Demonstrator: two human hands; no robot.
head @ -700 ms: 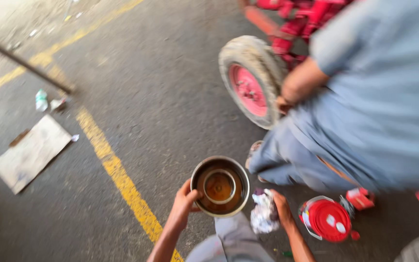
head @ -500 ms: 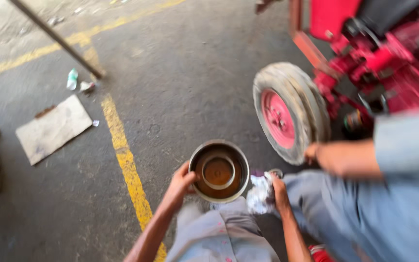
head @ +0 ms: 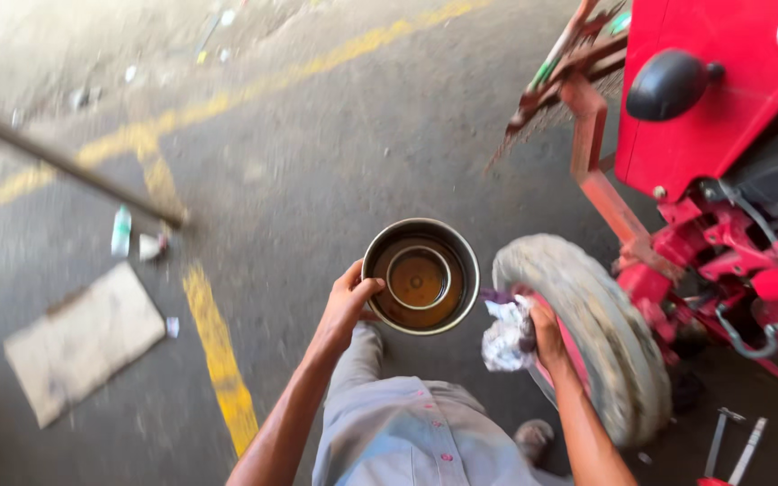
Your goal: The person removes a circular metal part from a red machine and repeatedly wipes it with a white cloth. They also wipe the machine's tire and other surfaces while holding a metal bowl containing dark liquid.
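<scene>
Since half a second ago the view has swung toward the red machine, the co-worker in blue has dropped out of sight, and the bowl now sits higher in the picture.

Fingers of the left hand [head: 346, 304] curl over the near rim of a round metal bowl [head: 380, 245], thumb on top of the edge, holding it out over the floor. Inside the bowl lies brownish, oily-looking liquid, and a smaller round metal cup or ring [head: 419, 277] sits in the middle of it, also holding amber liquid. The right hand [head: 542, 331] is closed around a crumpled whitish rag [head: 504, 335], just beside the bowl's right edge; whether rag and bowl touch is hard to say through the blur.

Right behind that hand stands a dusty rubber tyre [head: 596, 333] on a pink-red wheel, part of a red tractor-like machine [head: 722, 117] with a black knob. Below are grey asphalt floor [head: 317, 171] with a worn yellow painted line [head: 213, 346], a flat piece of cardboard [head: 83, 337], a slanting metal rod [head: 65, 166] and small litter.
</scene>
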